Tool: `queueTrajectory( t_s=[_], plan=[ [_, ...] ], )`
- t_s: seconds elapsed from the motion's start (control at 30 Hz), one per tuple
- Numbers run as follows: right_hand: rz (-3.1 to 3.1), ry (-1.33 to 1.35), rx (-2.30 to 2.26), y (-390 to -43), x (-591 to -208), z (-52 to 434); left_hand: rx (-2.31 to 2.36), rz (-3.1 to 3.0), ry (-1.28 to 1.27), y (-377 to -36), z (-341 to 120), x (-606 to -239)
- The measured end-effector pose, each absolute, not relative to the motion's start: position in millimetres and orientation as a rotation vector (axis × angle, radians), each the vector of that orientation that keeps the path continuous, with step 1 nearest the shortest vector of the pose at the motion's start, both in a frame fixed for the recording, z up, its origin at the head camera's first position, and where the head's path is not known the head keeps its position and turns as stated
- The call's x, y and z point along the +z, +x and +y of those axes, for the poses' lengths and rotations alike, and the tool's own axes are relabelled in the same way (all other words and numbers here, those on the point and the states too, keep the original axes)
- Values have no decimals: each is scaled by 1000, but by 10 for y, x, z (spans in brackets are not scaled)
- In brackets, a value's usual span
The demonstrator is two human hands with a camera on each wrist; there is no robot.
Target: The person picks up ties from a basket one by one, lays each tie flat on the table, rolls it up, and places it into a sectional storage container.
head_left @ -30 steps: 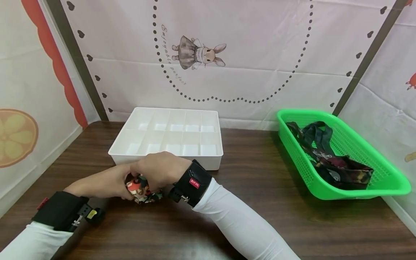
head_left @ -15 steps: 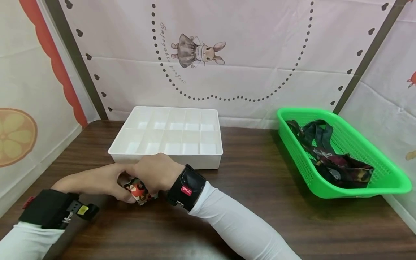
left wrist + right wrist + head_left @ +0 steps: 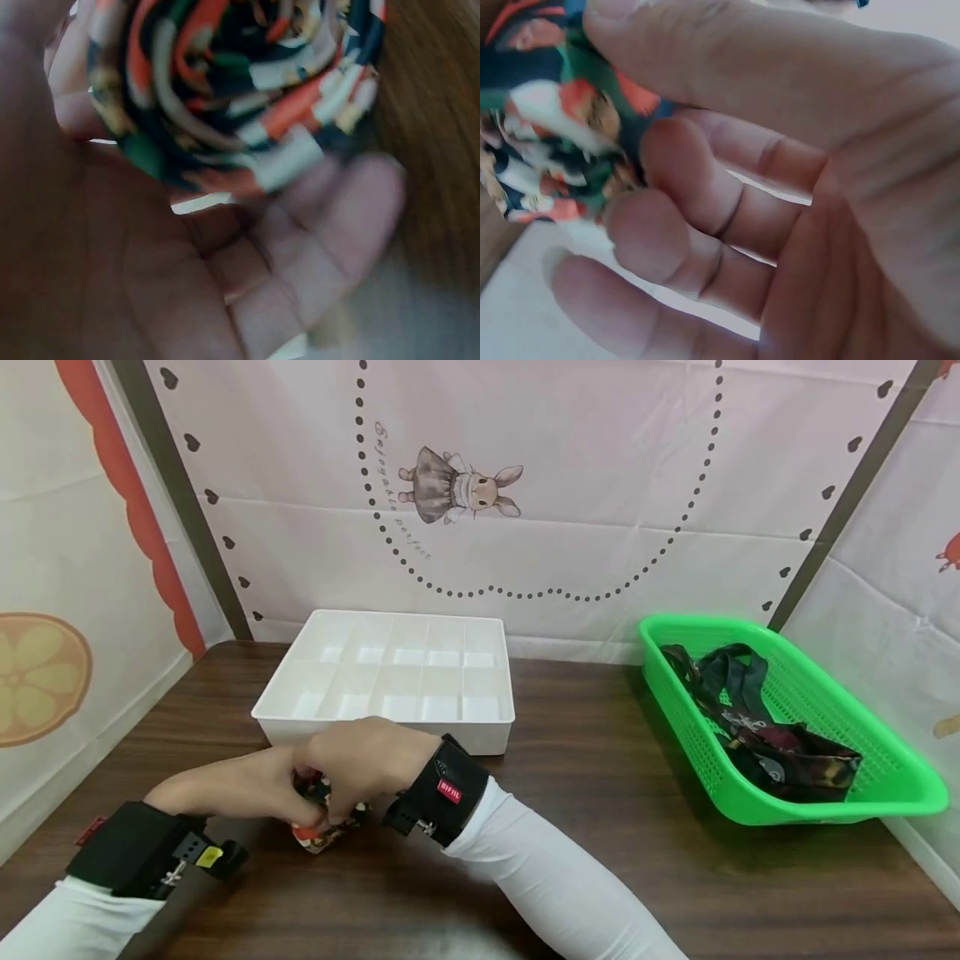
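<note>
Just in front of the white divided tray (image 3: pixel 390 672), both hands are closed around a rolled patterned fabric band (image 3: pixel 324 814) that sits low on the dark wooden surface (image 3: pixel 585 827): the left hand (image 3: pixel 240 785) cups it from the left, and the right hand (image 3: pixel 367 760) curls its fingers (image 3: pixel 675 217) over the top. The coil looks tight in the left wrist view, yet nothing binds it; a slackened grip would likely let it spring open. The tray's near wall stands just beyond the knuckles, leaving little room forward. Right of the tray the surface lies bare as far as the green basket (image 3: pixel 900 777), which holds more bands (image 3: pixel 757 727).
</note>
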State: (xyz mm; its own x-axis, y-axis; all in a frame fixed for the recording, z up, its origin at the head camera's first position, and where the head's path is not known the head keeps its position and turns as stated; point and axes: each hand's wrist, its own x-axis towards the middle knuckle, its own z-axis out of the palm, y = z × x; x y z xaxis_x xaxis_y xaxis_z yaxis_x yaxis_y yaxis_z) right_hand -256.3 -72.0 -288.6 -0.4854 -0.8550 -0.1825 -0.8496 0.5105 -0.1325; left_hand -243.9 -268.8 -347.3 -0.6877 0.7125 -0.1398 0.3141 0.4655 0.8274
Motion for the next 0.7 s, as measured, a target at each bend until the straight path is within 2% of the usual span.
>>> queueTrajectory(
  t_s=[0.17, 0.33, 0.53, 0.7],
  plan=[
    [2580, -1436, -162, -2601, -2693, -558, 1004, 2511, 850, -2394, -2665, -3368],
    [2702, -1547, -361, -2663, -2459, -335, 900, 2717, 753, -2330, -2783, -3095],
    [2816, -1609, -688, -2738, -2285, -102, 798, 3062, 354, -2361, -2809, -2715],
    [2914, -1592, -834, -2763, -2273, -1, 816, 3184, -12, -2546, -2650, -2609]
  ],
)
